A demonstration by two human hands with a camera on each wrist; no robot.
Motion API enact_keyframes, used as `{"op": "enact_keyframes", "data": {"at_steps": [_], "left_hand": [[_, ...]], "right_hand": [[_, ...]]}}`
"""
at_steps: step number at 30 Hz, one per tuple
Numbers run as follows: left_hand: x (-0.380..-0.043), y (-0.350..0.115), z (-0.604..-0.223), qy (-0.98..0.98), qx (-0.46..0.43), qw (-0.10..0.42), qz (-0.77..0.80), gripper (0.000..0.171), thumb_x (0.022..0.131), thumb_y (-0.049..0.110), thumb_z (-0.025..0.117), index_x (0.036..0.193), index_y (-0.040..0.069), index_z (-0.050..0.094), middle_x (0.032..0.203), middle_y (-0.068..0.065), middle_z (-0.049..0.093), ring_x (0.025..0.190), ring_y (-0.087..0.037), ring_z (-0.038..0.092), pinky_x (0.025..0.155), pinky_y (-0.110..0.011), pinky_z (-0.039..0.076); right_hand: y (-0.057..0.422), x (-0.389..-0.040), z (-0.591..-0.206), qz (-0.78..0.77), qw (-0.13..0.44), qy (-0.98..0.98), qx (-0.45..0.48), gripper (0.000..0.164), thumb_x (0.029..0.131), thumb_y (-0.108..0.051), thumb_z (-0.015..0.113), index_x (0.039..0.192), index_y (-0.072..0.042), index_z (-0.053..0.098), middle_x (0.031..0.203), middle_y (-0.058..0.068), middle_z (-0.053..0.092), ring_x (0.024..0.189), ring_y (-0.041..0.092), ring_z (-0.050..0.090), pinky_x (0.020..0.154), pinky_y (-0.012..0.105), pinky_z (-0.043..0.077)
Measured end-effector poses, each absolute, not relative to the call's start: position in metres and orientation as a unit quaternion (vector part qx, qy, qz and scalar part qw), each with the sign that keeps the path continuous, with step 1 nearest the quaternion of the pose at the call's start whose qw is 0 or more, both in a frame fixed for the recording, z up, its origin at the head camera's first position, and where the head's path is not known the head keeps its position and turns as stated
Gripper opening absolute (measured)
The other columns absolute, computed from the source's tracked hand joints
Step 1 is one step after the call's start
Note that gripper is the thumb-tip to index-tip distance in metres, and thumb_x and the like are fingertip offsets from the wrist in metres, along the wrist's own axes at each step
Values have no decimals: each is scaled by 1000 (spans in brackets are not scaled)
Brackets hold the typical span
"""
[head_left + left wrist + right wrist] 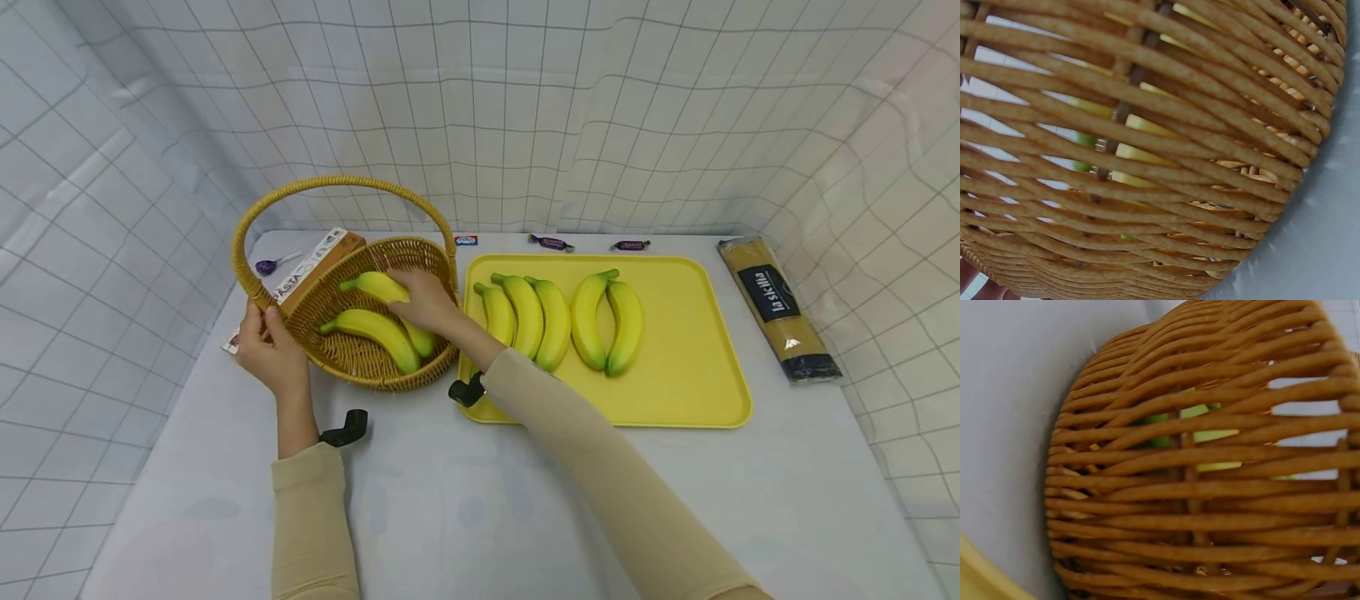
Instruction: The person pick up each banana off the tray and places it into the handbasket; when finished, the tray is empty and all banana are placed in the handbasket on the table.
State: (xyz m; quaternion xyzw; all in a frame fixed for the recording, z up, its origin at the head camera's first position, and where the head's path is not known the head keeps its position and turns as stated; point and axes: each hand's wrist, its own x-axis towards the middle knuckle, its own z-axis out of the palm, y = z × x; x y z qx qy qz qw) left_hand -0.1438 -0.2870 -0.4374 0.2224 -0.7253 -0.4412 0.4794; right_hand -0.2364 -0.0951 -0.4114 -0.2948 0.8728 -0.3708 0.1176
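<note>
A wicker basket (352,367) with a tall arched handle stands at the left of the table. My left hand (272,346) grips its left rim at the foot of the handle, thumb inside. Inside, one banana (375,333) lies on the woven bottom. Reaching over the right rim, my right hand (427,302) holds a second banana (371,285) around its middle, its stem toward the left. Both wrist views show mostly the basket's weave (1166,144), with bits of yellow and green through the gaps; the fingers on the banana are hidden there.
Right of the basket lies a yellow tray (690,350) with several bananas (555,321) on its left half. A pasta box (322,262) and a lollipop (267,267) sit behind the basket. Wrapped candies (551,243) line the back edge; a pasta packet (780,308) lies far right.
</note>
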Motion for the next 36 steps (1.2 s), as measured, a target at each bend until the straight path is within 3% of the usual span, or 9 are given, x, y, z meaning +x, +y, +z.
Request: {"op": "enact_keyframes", "data": {"at_steps": [6,15,26,36], "left_hand": [[-144,-286,-437,-724,222,480,-442,26,98,16,55,118,13,71,97,-12,68,83,9,51,73,-12,40],[-143,-285,-436,-731,222,472,-441,30,99,18,53,124,9,68,104,-18,67,85,9,50,75,-13,40],[-142,-285,-434,-730,225,469,-443,32,99,18,53,127,9,66,106,-19,67,85,9,49,77,-13,40],[-143,-285,-437,-730,227,469,-443,31,99,18,54,127,10,66,106,-19,67,85,9,49,76,-13,41]], "right_hand": [[-96,-241,-420,-370,144,874,-279,57,96,-17,60,149,-6,40,145,11,50,120,24,54,93,33,45],[-101,-245,-425,-358,166,880,-265,56,96,-15,60,148,-7,41,148,10,47,134,26,46,109,38,39],[-106,-246,-426,-303,169,895,-282,49,96,-16,59,144,-7,48,145,10,52,136,27,45,112,39,34],[-105,-245,-425,-301,186,891,-284,51,98,-17,57,146,-6,44,147,10,49,139,25,41,115,37,31]]}}
